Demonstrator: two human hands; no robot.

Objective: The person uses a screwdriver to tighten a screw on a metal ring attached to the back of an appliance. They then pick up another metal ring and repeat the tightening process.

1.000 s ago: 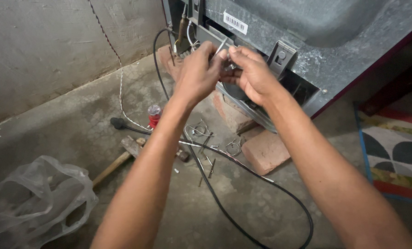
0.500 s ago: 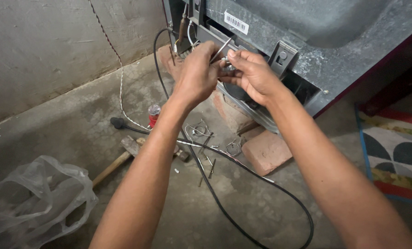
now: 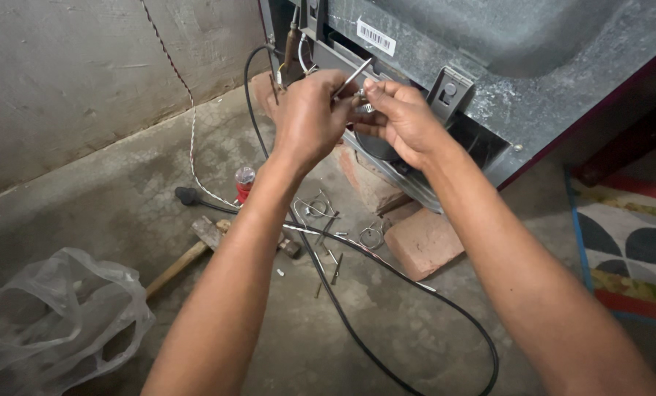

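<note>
Both hands meet in front of the open lower back of a grey appliance [image 3: 504, 66]. My left hand [image 3: 310, 117] grips a thin metal rod [image 3: 354, 75] that sticks up and to the right from its fingers. My right hand [image 3: 401, 121] pinches a small metal part [image 3: 363, 107] at the rod's lower end, fingertips touching the left hand. What lies between the fingers is mostly hidden.
Red bricks [image 3: 423, 242] prop the appliance. A black cable [image 3: 387, 293] loops across the concrete floor past loose screws and wire clips [image 3: 324, 213]. A hammer [image 3: 196, 253], a small red-capped bottle [image 3: 245, 182], a clear plastic bag [image 3: 56, 315] and a patterned mat [image 3: 629, 249] lie around.
Both hands have shifted slightly up and left together; the rod has tilted a little in my left hand's grip.
</note>
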